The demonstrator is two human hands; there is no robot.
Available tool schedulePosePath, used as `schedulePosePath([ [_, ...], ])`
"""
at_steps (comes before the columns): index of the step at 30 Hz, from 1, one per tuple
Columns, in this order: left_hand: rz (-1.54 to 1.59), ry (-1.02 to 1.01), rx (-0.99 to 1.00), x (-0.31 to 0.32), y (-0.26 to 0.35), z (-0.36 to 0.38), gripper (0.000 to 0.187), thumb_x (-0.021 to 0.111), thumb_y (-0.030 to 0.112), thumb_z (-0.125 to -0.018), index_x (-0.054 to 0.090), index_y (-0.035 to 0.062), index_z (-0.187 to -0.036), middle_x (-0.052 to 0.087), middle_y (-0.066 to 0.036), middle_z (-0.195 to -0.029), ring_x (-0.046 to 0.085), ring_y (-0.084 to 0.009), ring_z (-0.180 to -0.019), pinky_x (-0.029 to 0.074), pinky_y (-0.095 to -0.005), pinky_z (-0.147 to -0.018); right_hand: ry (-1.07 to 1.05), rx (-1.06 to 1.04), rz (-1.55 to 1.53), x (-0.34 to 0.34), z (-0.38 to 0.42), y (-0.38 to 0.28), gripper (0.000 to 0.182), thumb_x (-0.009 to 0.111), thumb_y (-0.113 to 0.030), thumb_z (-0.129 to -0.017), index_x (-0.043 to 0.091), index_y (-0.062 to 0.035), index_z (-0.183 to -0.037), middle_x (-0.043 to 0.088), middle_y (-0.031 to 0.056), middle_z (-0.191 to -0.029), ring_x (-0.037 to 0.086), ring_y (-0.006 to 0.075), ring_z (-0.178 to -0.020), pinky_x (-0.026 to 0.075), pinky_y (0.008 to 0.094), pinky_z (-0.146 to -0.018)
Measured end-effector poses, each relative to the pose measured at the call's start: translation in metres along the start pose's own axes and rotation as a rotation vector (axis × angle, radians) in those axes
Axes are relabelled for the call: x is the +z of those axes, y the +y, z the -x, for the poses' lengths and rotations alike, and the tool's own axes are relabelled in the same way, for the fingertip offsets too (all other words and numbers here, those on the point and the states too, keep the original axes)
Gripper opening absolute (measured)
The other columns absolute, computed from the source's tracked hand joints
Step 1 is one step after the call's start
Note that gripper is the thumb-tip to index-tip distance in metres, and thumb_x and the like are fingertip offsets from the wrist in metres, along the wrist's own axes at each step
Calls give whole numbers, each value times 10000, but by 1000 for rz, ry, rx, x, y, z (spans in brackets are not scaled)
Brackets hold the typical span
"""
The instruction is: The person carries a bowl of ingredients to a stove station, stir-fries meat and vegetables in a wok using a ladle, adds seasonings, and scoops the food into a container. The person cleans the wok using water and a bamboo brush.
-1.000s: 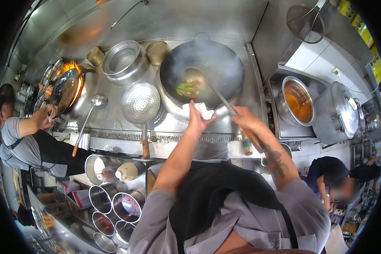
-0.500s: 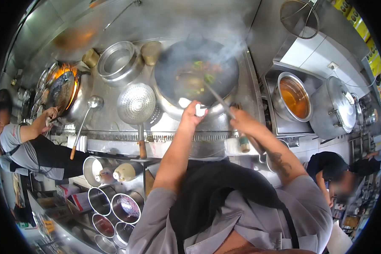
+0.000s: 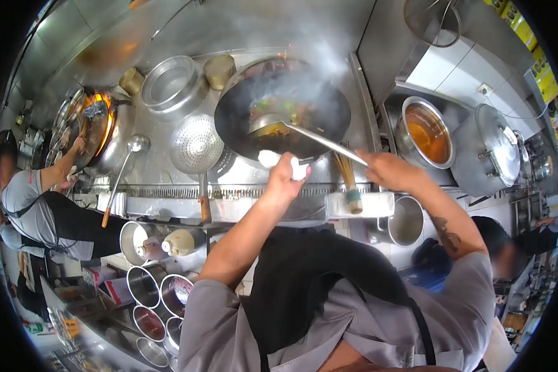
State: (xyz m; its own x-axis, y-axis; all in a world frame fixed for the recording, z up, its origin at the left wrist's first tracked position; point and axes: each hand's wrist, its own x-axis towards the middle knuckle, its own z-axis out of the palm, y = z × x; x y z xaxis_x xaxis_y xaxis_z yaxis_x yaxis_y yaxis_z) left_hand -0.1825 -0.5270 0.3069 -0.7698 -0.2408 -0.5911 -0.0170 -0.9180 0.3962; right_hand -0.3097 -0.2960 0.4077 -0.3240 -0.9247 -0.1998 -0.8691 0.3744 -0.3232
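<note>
A dark wok (image 3: 235, 115) holds pieces of green and brown food (image 3: 276, 108) under rising steam. At its near rim my left hand (image 3: 284, 177) is closed on a white cloth (image 3: 268, 158). My right hand (image 3: 384, 170), to the right of the wok, grips the long handle of a metal ladle (image 3: 328, 142). The ladle's bowl lies inside the wok, over the food. Just left of my right hand, a bamboo brush (image 3: 353, 199) rests on a folded white cloth (image 3: 378, 204).
Left of the wok are a perforated strainer (image 3: 197, 144), metal bowls (image 3: 170, 84) and another ladle (image 3: 139, 144). A co-worker (image 3: 28, 198) stands by a flaming wok (image 3: 96, 133). To the right are a bowl of orange liquid (image 3: 428, 133) and a lidded pot (image 3: 487, 152).
The wok has tilted and moved toward me and left, off part of its burner. My right hand has moved right, and the ladle now lies flatter. The co-worker's hand is higher over the flaming wok.
</note>
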Motion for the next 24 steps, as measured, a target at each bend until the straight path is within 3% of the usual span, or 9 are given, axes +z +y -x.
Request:
schedulePosePath([
  [2, 24, 58, 8, -7, -1, -13, 93, 542, 118, -874, 530, 100, -965, 547, -57, -897, 545, -232, -833, 520, -405, -664, -124, 72, -53, 4, 4, -3, 535, 516, -75, -852, 404, 44, -1361, 618, 265, -805, 628, 411, -746, 501, 475, -706],
  [5, 74, 153, 26, -4, 8, -23, 89, 551, 110, -865, 538, 104, -952, 549, -64, -914, 546, -239, -846, 520, -417, -673, -45, 29, 48, -11, -4, -1, 558, 524, -87, -851, 381, 33, -1376, 622, 251, -797, 634, 399, -738, 500, 473, -712],
  [8, 2, 49, 11, 7, 5, 15, 91, 560, 114, -862, 542, 112, -951, 551, -61, -895, 542, -229, -840, 519, -411, -662, -160, 35, 10, -21, 3, 0, 544, 527, -105, -864, 373, 41, -1365, 626, 266, -846, 637, 394, -774, 505, 469, -714],
  [10, 31, 94, -2, -1, 11, -10, 89, 562, 118, -863, 541, 111, -949, 552, -57, -892, 540, -224, -838, 520, -412, -664, -158, 60, 3, -8, -22, 7, 530, 528, -99, -862, 384, 52, -1349, 624, 272, -852, 637, 395, -793, 506, 469, -722],
  [15, -9, 27, 8, -83, -38, -47, 79, 565, 203, -909, 554, 127, -924, 567, -38, -852, 568, -207, -744, 538, -405, -622, 23, 171, 131, 25, -65, 32, 507, 545, -76, -841, 410, 77, -1305, 626, 264, -857, 638, 395, -824, 509, 469, -727],
  [17, -58, -36, -30, -105, -60, -12, 121, 568, 250, -914, 547, 131, -913, 570, -31, -804, 578, -212, -684, 542, -401, -589, 197, 50, 182, 21, -54, 25, 504, 555, -57, -816, 420, 79, -1282, 628, 256, -853, 635, 399, -820, 510, 466, -720],
  [21, 37, 35, 97, -64, -36, -17, 119, 578, 212, -889, 535, 109, -847, 559, -47, -764, 569, -216, -665, 541, -385, -585, 139, 22, 180, 1, -40, 8, 425, 545, -47, -811, 447, 65, -1210, 629, 239, -846, 628, 406, -794, 504, 481, -699],
  [22, 73, 80, 45, -45, -9, -27, 110, 515, 192, -932, 530, 83, -928, 541, -75, -814, 561, -224, -712, 535, -394, -601, 116, 4, 164, 0, -39, 8, 391, 536, -51, -818, 457, 59, -1185, 623, 235, -815, 624, 405, -776, 500, 490, -692],
  [24, 24, 35, 54, -35, 7, -24, 108, 528, 184, -918, 533, 78, -934, 548, -84, -833, 560, -228, -726, 537, -393, -611, 19, 23, 153, -10, -18, -8, 409, 528, -50, -821, 453, 61, -1208, 621, 234, -800, 623, 400, -769, 500, 489, -691],
])
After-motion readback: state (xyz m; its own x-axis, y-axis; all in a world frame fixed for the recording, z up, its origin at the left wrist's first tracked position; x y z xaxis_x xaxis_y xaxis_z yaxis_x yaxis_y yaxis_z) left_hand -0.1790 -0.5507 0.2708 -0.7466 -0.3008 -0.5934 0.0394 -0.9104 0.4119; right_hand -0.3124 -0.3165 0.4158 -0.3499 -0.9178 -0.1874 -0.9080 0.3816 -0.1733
